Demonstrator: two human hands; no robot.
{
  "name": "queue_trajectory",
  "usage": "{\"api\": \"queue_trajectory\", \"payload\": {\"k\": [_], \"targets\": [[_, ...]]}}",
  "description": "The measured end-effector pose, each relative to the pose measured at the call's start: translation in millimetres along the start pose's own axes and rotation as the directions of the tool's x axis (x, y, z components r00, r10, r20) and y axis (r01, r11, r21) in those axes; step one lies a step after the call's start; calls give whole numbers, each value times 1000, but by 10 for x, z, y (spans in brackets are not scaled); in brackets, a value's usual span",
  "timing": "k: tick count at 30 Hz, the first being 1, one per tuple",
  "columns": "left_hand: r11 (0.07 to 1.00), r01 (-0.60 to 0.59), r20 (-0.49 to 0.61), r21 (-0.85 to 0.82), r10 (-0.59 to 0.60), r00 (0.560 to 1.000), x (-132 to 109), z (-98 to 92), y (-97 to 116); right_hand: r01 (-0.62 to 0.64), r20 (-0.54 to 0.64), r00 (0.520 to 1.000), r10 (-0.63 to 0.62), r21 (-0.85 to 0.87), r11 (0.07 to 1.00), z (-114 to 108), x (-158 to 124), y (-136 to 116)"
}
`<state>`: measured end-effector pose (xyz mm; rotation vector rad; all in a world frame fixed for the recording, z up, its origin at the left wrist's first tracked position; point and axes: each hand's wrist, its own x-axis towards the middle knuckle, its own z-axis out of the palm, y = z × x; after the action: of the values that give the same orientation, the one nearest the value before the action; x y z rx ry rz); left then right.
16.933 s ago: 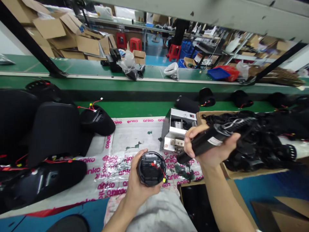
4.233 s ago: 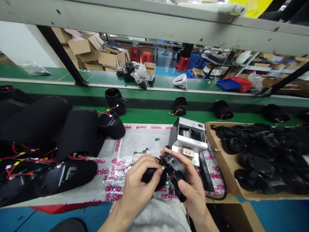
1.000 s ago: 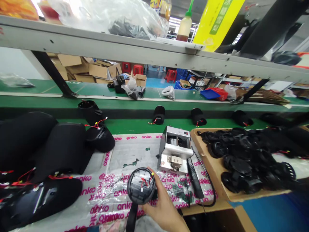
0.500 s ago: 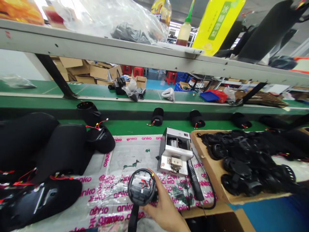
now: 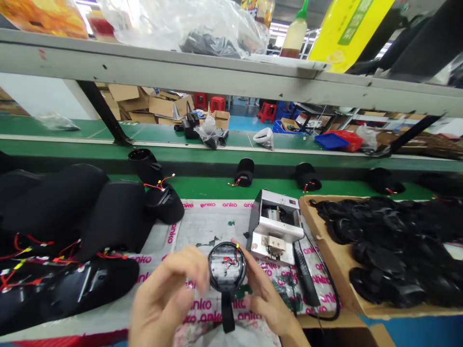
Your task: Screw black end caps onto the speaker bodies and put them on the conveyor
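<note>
A round black part [image 5: 227, 266] with a dark rim, a grey inside and thin red wires faces up near the front of the bench. My right hand [image 5: 265, 294] is wrapped round its right side. From its lower edge hangs a black strap [image 5: 227, 312]. My left hand [image 5: 171, 294] is at the part's left side, blurred, its fingers curled; whether it holds anything is hidden. Just behind and to the right stands a silver machine [image 5: 277, 226] with a black handle [image 5: 306, 274].
Black sleeves [image 5: 108, 217] with red wires are piled on the left. A cardboard tray [image 5: 325, 250] of black parts lies on the right. Several black cylinders stand along the green belt [image 5: 210, 185]. A loaded shelf [image 5: 231, 79] crosses above.
My left hand has come into view beside the round part. The scene has shifted to the right in the picture, and the round part now sits slightly higher with its strap swung right.
</note>
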<state>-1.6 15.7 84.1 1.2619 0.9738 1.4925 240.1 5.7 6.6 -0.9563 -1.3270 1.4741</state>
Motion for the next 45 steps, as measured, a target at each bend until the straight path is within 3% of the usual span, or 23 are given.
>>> {"api": "queue_trajectory", "payload": {"k": [2, 5, 10, 15, 21, 29, 33, 38, 43, 45], "targets": [[996, 74, -5, 57, -74, 997, 32, 75, -255, 29, -102, 995, -19, 98, 995, 107, -24, 6], [972, 202, 81, 116, -212, 974, -55, 185, -544, 38, -275, 961, 10, 166, 985, 281, -7, 43], [959, 263, 51, 109, -270, 962, -152, 355, -601, 51, -454, 890, -31, 32, 998, 462, 41, 112], [974, 213, 18, 80, -215, 976, -107, 486, -583, 44, -467, 883, -41, -3, 999, 480, 1, 86], [967, 240, -148, -87, -251, 957, -203, 545, -662, 68, -516, 854, -59, -2, 998, 535, 100, -55], [991, 108, -183, -82, -121, 976, -208, 598, -744, 81, -550, 835, -9, 106, 991, 545, 121, -69], [976, 193, -107, -102, -204, 973, -65, 491, -645, 67, -556, 831, 2, 103, 992, 527, 112, -142], [968, 252, -5, -6, -252, 968, 231, 338, -557, 167, -599, 797, -78, 94, 982, 572, 109, -118], [973, 232, 222, 17, -230, 948, 351, 335, -619, 200, -494, 855, -156, 36, 979, 471, 24, -51], [968, 250, 256, 27, -249, 934, 354, 349, -631, 182, -430, 888, -163, 3, 983, 393, -28, -12]]}}
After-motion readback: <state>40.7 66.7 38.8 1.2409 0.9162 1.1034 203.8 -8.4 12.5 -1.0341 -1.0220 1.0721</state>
